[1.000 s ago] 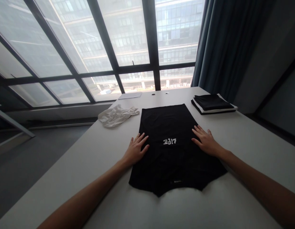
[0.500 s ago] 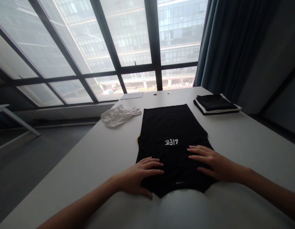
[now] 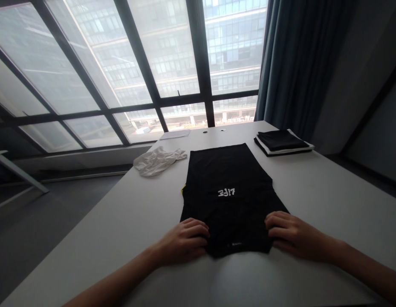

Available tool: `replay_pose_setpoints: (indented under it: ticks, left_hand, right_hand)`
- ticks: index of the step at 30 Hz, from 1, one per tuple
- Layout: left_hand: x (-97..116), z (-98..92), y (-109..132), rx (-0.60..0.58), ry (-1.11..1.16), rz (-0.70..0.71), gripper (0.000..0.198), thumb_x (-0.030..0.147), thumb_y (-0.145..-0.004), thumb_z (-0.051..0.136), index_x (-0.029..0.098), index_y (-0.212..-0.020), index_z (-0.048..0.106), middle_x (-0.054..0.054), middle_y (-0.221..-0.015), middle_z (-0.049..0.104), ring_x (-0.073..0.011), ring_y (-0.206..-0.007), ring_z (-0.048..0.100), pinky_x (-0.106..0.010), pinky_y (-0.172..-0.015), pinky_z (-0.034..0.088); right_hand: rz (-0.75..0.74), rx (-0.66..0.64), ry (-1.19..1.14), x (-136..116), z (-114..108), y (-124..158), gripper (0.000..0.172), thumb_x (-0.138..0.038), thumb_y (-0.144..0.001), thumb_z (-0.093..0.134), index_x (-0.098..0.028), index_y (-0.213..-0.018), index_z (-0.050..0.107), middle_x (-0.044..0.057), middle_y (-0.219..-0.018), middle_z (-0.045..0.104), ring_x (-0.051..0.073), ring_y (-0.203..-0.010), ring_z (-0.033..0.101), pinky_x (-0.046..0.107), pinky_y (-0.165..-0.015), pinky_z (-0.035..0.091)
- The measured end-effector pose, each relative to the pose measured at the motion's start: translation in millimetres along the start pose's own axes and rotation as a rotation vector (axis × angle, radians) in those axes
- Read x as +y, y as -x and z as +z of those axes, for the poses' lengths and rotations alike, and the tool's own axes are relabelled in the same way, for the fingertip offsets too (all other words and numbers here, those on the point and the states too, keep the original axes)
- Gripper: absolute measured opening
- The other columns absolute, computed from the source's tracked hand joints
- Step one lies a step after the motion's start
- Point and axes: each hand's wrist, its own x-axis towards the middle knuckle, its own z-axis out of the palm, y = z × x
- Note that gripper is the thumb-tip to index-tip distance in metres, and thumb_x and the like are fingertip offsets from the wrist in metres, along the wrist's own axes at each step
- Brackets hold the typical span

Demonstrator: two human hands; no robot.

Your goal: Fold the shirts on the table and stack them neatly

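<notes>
A black T-shirt (image 3: pixel 228 179) with small white lettering lies flat on the white table (image 3: pixel 328 200), its sides folded in to a narrow strip. My left hand (image 3: pixel 185 239) grips the near left corner of the shirt with curled fingers. At the near right corner, my right hand (image 3: pixel 292 235) pinches the fabric the same way. A bit of yellow shows at the shirt's left edge.
A crumpled white garment (image 3: pixel 157 160) lies to the far left of the shirt. A stack of folded black and white clothes (image 3: pixel 282 142) sits at the far right. A sheet of paper (image 3: pixel 175 134) lies near the window. A dark curtain (image 3: pixel 293 64) hangs at right.
Both hands slid from the shirt's middle down toward me and closed on its near corners. The near sleeve edges now sit tucked in, making the shirt narrower.
</notes>
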Motion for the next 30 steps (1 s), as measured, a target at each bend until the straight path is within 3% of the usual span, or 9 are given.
replay_pose_setpoints:
  ticks: [3, 5, 9, 12, 20, 24, 30]
  left_hand:
    - [-3, -0.5, 0, 0.066, 0.024, -0.101, 0.011, 0.019, -0.099, 0.057, 0.021, -0.107, 0.064, -0.009, -0.110, 0.069, -0.0216, -0.108, 0.064, -0.034, -0.095, 0.052]
    - [-2, -1.5, -1, 0.107, 0.068, -0.215, 0.011, 0.018, -0.100, 0.053, 0.021, -0.106, 0.062, -0.009, -0.108, 0.067, -0.0185, -0.100, 0.065, -0.030, -0.088, 0.053]
    - [6, 1.7, -5, 0.201, 0.122, -0.453, 0.012, 0.021, -0.102, 0.047, 0.021, -0.101, 0.059, -0.006, -0.105, 0.064, -0.0154, -0.092, 0.064, -0.027, -0.083, 0.053]
    - [10, 9.6, -3, 0.235, 0.095, -0.533, 0.012, 0.024, -0.104, 0.046, 0.022, -0.099, 0.056, -0.005, -0.103, 0.063, -0.0154, -0.091, 0.063, -0.027, -0.084, 0.052]
    - [-7, 17.1, 12, 0.174, -0.076, -0.334, 0.013, 0.031, -0.104, 0.051, 0.021, -0.101, 0.058, -0.005, -0.097, 0.063, -0.0160, -0.084, 0.061, -0.026, -0.075, 0.052]
    - [-1, 15.2, 11, 0.147, -0.111, -0.251, 0.031, 0.041, -0.095, 0.066, 0.021, -0.117, 0.057, -0.008, -0.106, 0.066, -0.0210, -0.091, 0.064, -0.031, -0.079, 0.055]
    - [6, 17.9, 10, 0.185, -0.155, -0.255, 0.016, 0.016, -0.098, 0.050, 0.021, -0.109, 0.060, -0.008, -0.102, 0.066, -0.0190, -0.090, 0.064, -0.030, -0.079, 0.054]
  right_hand:
    - [0.020, 0.040, 0.027, 0, -1, -4, 0.013, -0.017, -0.096, 0.056, -0.019, -0.099, 0.068, 0.007, -0.100, 0.066, 0.019, -0.091, 0.063, 0.034, -0.080, 0.054]
    - [0.053, 0.065, 0.021, -1, -4, -7, 0.016, -0.014, -0.096, 0.053, -0.019, -0.099, 0.067, 0.007, -0.097, 0.065, 0.018, -0.086, 0.061, 0.032, -0.076, 0.052]
    - [0.089, 0.080, 0.022, -8, -6, -8, 0.024, -0.005, -0.087, 0.050, -0.020, -0.098, 0.065, 0.007, -0.100, 0.065, 0.020, -0.091, 0.060, 0.035, -0.081, 0.051]
    - [0.095, 0.068, 0.042, -14, -1, -3, 0.026, -0.003, -0.082, 0.051, -0.020, -0.097, 0.063, 0.008, -0.103, 0.064, 0.022, -0.096, 0.060, 0.038, -0.087, 0.050]
    - [0.141, 0.190, 0.083, -5, 17, 10, 0.018, -0.012, -0.093, 0.053, -0.021, -0.100, 0.067, 0.007, -0.098, 0.066, 0.020, -0.088, 0.063, 0.035, -0.079, 0.053]
    - [0.231, 0.252, 0.062, -1, 20, 9, 0.016, -0.019, -0.095, 0.053, -0.023, -0.102, 0.067, 0.009, -0.099, 0.066, 0.022, -0.086, 0.063, 0.035, -0.073, 0.055]
    - [0.382, 0.418, 0.105, 0, 30, 8, 0.019, -0.026, -0.099, 0.049, -0.022, -0.105, 0.067, 0.010, -0.103, 0.065, 0.024, -0.088, 0.065, 0.037, -0.075, 0.056]
